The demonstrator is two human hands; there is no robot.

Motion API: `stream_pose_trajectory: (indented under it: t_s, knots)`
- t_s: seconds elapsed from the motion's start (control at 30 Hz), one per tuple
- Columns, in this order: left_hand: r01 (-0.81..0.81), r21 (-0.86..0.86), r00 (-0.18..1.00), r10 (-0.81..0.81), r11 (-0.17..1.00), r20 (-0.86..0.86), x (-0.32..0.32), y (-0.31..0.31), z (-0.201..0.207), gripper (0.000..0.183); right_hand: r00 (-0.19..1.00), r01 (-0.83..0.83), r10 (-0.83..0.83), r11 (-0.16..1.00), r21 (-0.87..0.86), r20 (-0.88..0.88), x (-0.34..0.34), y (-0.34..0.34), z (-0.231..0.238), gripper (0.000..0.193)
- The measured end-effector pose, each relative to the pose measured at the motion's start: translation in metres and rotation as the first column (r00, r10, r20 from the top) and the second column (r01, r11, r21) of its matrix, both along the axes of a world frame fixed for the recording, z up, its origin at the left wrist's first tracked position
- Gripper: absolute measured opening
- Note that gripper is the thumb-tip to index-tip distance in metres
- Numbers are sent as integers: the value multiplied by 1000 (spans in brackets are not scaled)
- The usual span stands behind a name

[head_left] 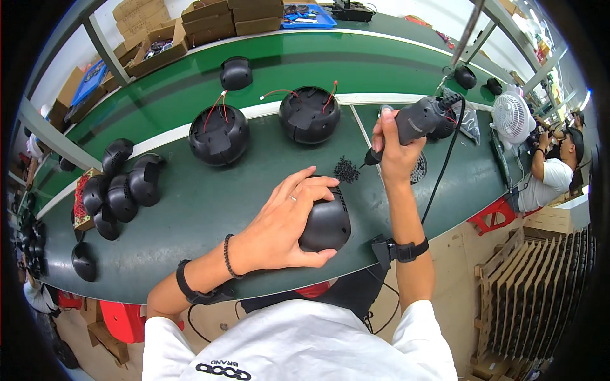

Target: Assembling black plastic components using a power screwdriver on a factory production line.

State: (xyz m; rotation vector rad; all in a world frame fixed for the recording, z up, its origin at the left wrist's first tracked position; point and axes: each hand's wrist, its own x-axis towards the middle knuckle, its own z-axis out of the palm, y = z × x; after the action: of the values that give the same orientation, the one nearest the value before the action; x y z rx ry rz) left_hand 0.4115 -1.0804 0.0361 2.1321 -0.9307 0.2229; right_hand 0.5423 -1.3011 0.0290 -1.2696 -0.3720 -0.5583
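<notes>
My left hand is wrapped over a rounded black plastic housing on the green bench, fingers on its far side and thumb on its near side. In my right hand is a black electric screwdriver, its cable hanging down on the right. The screwdriver's tip points down and left at a small pile of black screws, just beyond the housing. Two open round black housings with red wires, one left and one further right, stand behind my hands.
Several curved black shells cluster at the left, beside a box of small red parts. A green conveyor belt runs behind the bench. A white fan stands at the right, near a seated person.
</notes>
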Motion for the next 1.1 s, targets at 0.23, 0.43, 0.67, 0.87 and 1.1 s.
stream_pose_trajectory:
  t_s: [0.23,0.43,0.67,0.87,1.1]
  knots:
    - [-34,128,999,29,991,38,-3,3,10,81,998,56,-55,998,35,-21,-9,0,3,17]
    - [3,67,1000,-2,998,-18,-3,9,11,82,998,33,-41,984,177,43,-53,2,57,18]
    - [72,-140,983,-94,988,-156,5,10,7,76,914,-405,343,817,411,219,-126,-15,101,33]
    - [163,-260,943,-227,952,-242,8,10,8,34,882,-471,403,782,408,245,-139,-13,99,36]
    - [175,-330,922,-272,927,-276,6,10,8,12,863,-505,445,762,406,238,-139,-9,96,36]
